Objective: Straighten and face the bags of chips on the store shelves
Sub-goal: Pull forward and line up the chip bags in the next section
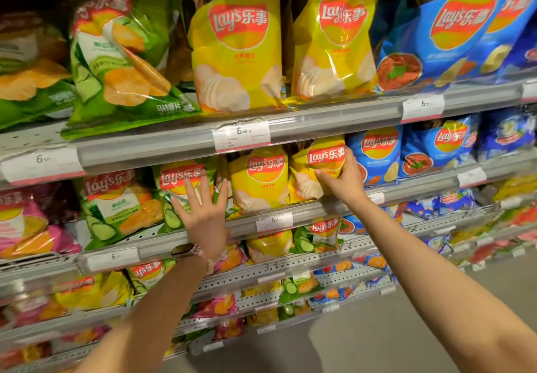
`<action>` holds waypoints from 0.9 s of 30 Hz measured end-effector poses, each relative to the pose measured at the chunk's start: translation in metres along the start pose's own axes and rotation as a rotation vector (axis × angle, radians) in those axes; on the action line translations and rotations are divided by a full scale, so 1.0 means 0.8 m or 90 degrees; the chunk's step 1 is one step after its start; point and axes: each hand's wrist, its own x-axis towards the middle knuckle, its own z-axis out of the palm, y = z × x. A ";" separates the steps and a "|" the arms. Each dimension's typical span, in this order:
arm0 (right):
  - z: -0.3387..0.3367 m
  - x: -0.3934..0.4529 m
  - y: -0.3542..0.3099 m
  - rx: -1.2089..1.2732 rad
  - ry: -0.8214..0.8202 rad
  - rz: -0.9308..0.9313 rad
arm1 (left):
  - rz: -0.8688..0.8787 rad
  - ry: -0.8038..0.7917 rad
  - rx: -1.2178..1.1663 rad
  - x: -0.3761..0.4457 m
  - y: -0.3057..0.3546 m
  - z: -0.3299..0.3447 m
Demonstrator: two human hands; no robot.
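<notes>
While both arms reach in, chips get faced.
Right hand (pixel 344 179) pinches a yellow bag (pixel 316 169); left hand (pixel 205 212), fingers spread, presses the green bag (pixel 180 186) beside it.

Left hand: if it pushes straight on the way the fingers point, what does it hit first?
Probably the green cucumber bag on the second shelf. The left hand is open, fingers spread and pointing up into that bag's front. Whether it is already touching is unclear; depth is hard to judge here.

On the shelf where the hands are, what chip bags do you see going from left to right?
Pink bag → green bag → green bag under the left hand → yellow bag → yellow bag held by the right hand → blue bag → blue bag.
</notes>
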 end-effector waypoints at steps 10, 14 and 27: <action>0.004 -0.032 0.011 0.025 0.097 0.005 | -0.007 -0.005 0.022 -0.001 0.000 0.009; 0.014 -0.050 0.008 0.026 0.103 -0.022 | 0.000 0.042 0.001 0.001 -0.003 0.005; 0.044 -0.049 0.019 -0.016 0.149 -0.045 | 0.071 -0.194 -0.116 -0.005 -0.010 -0.006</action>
